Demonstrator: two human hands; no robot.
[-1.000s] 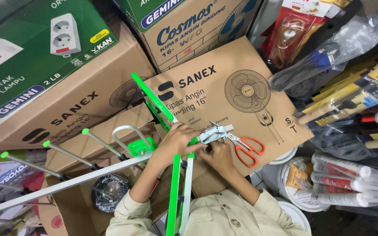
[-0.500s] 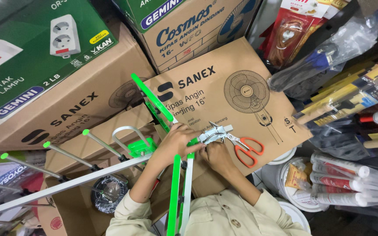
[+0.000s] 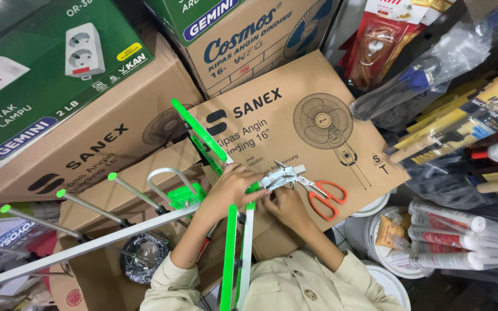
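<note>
Both hands are staying at the bracket beside the scissors: left hand clamped on it, right hand pinching below; nothing has moved, fitting is continuing.

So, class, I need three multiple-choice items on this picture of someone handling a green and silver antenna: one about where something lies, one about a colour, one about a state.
1. Where do the scissors lie?
A. on the flat cardboard box with the fan drawing
B. inside the white bucket
C. on the green box

2. What colour are the scissor handles?
A. blue
B. orange-red
C. green

3. What is the left hand doing?
A. resting flat and empty on a box
B. gripping the antenna near its silver bracket
C. holding the scissors

Answers: 1 A, as the scissors rest on the fan box just beyond the hands. 2 B, as both handle loops are orange-red. 3 B, as its fingers close around the green part beside the silver bracket, which the right hand also touches, while the scissors lie unheld.
</note>
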